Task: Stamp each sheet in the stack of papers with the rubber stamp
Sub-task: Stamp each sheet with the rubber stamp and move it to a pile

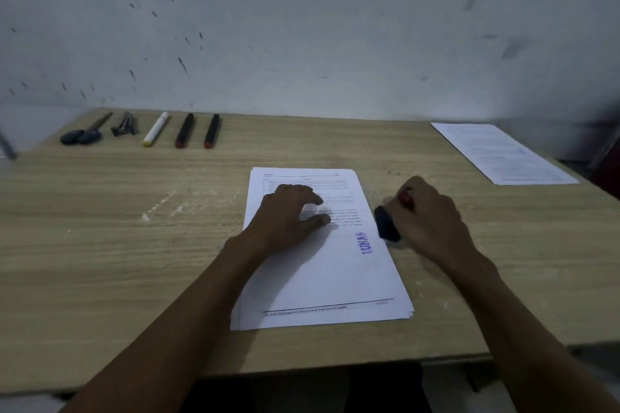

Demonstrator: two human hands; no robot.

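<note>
Single head-worn wide-angle view, forward and down over the near table (100, 245) toward the wall (302, 27).

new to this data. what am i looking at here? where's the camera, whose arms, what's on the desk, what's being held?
There is no robot here. One wide-angle camera sits on a person's head and looks forward and down, so the two bare arms coming in from the bottom are the wearer's own.

The left hand rests on a stack of papers in the middle of a wooden desk, fingers spread over the top sheet. That sheet already bears a blue mark reading LUNAS near its right edge.

The right hand grips a rubber stamp, dark with a red part showing at the fingers, just off the stack's right edge.

At the far right lies a separate sheet with a faint blue mark. Along the far left edge are scissors, a small dark tool I cannot identify, a white marker and two black markers.
</note>
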